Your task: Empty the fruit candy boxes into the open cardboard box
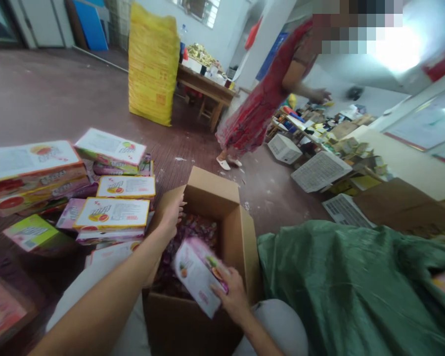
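An open cardboard box (246, 247) stands between my knees, its flaps folded outward. Many small purple-wrapped pieces (196, 227) lie inside; what they are I cannot make out. Above its near side, my right hand (233, 294) grips a white and purple printed carton (198, 274) by one end, and the carton is tilted and slightly blurred. My left hand (170, 217) is at the box's left flap with its fingers stretched out and nothing in them. Whether it touches the flap is unclear.
Stacks of fruit-printed cartons (113, 212) lie on the floor to the left. A green tarp-like sack (348, 282) spreads at the right. Farther back are a tall yellow sack (152, 69), a wooden table (203, 81), white crates (321, 170) and a standing person in red (259, 109).
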Tool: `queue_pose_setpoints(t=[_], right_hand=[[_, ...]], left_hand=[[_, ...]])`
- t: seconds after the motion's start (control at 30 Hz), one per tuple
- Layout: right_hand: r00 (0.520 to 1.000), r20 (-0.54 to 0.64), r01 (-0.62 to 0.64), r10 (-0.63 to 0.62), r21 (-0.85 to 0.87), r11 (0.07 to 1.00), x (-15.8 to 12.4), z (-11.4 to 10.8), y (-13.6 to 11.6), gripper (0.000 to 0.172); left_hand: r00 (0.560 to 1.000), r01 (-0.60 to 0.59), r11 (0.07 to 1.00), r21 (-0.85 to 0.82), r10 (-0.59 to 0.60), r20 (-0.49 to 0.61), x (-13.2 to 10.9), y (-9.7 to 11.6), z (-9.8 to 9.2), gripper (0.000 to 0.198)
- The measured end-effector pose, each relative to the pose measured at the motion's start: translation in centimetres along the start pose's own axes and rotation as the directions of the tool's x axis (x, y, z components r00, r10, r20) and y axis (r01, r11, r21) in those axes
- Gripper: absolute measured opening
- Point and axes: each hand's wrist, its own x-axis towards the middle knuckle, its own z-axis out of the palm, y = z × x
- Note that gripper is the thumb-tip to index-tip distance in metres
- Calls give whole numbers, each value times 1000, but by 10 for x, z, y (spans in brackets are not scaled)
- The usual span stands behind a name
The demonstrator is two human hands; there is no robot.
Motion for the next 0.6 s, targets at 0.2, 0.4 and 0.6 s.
queue_pose_setpoints(t=[0.2,0.4,0.6], right_hand=[[949,-178,-226,259,188,956,14,-19,-11,45],[946,188,-306,262,267,914,33,-30,-12,37],[982,-132,-158,133,-210,965,112,-82,4,49]], left_hand=[[999,24,997,-69,-21,48,-1,5,-11,33],[995,69,993,-96,-62,76,-3,9,-14,26],[998,26,998,-62,-22,64,-3,9,-14,24]])
